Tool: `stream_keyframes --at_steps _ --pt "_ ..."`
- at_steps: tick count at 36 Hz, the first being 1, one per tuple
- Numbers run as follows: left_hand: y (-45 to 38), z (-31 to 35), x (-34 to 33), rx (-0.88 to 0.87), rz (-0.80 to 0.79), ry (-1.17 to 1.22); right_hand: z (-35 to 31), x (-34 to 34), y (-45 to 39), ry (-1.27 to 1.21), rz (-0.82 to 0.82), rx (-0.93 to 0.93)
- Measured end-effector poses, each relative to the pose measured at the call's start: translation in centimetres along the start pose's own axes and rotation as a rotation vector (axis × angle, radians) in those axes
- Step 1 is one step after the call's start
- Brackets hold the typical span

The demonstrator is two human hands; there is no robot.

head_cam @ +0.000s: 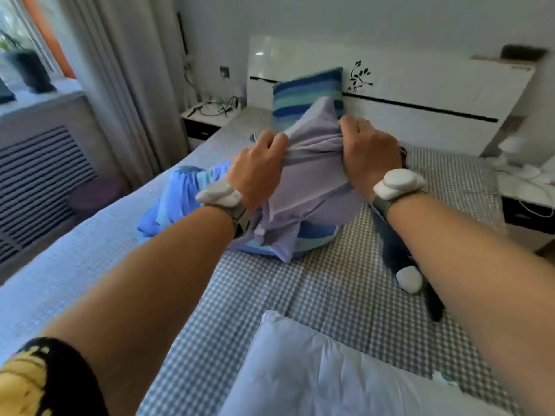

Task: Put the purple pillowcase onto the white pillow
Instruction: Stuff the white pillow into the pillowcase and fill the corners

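The purple pillowcase is bunched and lifted above the middle of the bed. My left hand grips its left side and my right hand grips its right side, both fists closed in the cloth. Its lower end drapes onto a blue striped pillow lying under it. The white pillow lies bare at the near edge of the bed, below and in front of both hands, apart from the pillowcase.
A checked sheet covers the bed. A second blue striped pillow leans on the white headboard. Blue bedding is heaped at left. A dark plush toy lies at right. Nightstands flank the bed.
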State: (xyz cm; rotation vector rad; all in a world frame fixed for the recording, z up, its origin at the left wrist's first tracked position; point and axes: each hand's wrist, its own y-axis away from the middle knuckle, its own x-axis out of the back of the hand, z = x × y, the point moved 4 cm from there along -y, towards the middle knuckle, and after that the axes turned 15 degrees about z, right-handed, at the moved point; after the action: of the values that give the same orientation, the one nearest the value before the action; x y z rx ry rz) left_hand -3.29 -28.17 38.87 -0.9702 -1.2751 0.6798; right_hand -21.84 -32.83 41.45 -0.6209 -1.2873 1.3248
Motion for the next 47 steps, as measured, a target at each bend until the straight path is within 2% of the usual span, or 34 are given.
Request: stream_keyframes --at_steps 2,4,5,8,10,11,13,15,19,24,27,29,31,34,36,38,43,44,47 --pt "4.6 -1.0 -2.7 0.042 -0.064 -0.023 -1.5 -1.3 4.2 0.017 -0.044 -0.025" --pt "13.6 -2.6 -10.0 0.029 -0.165 0.026 -4.6 -7.3 13.6 -0.077 -0.125 0.014" --pt "15.4 -3.0 -10.1 -0.012 -0.206 0.044 -5.1 -7.1 15.2 -0.135 -0.202 0.022" --pt "30.3 -4.6 -16.5 -0.036 -0.397 0.125 -11.5 -13.3 30.6 -0.312 -0.457 0.097" --pt "38.6 -5.9 -18.7 0.033 -0.516 0.136 -15.2 -15.8 38.2 -0.386 -0.594 0.098" --pt "39.3 -5.7 -18.5 0.058 -0.560 0.126 -15.2 -15.6 38.2 -0.378 -0.628 0.115" --pt "46.3 -6.9 -21.0 0.114 -0.623 0.087 -19.3 -18.8 45.0 -0.449 -0.733 0.151" --pt "48.2 -7.0 -20.7 0.162 -0.678 0.071 -20.5 -19.4 46.2 -0.478 -0.928 0.175" --pt "51.4 -7.3 -21.7 0.280 -0.704 0.102 -21.8 -20.7 49.5 -0.523 -1.154 0.085" --pt "51.2 -6.7 -20.7 0.400 -0.734 0.281 -20.7 -19.1 50.2 -0.650 -1.302 -0.161" --pt "50.8 -5.4 -19.2 0.525 -0.782 0.313 -20.2 -17.4 49.3 -0.688 -1.415 -0.229" --pt "50.9 -4.5 -17.7 0.554 -0.818 0.300 -19.9 -15.9 48.8 -0.706 -1.459 -0.243" --pt "51.7 -4.2 -15.8 0.595 -0.850 0.282 -20.1 -14.2 48.5 -0.715 -1.466 -0.180" --pt "53.2 -2.9 -12.2 0.626 -0.902 0.279 -19.8 -11.9 49.0 -0.706 -1.348 -0.014" --pt "53.0 -1.1 -10.0 0.561 -0.934 0.317 -18.3 -10.7 49.5 -0.671 -1.359 -0.007" --pt "52.8 0.8 -9.2 0.497 -0.948 0.361 -15.9 -10.0 51.0 -0.581 -1.459 0.000" --pt "49.4 3.4 -9.6 0.252 -0.924 0.474 -12.0 -7.1 51.4 -0.367 -1.489 -0.021" --pt "49.5 3.6 -9.5 0.224 -0.939 0.475 -11.8 -6.8 51.5 -0.329 -1.475 -0.035" --pt "50.7 2.1 -7.3 0.189 -1.020 0.433 -14.2 -6.0 50.6 -0.445 -1.239 -0.086"
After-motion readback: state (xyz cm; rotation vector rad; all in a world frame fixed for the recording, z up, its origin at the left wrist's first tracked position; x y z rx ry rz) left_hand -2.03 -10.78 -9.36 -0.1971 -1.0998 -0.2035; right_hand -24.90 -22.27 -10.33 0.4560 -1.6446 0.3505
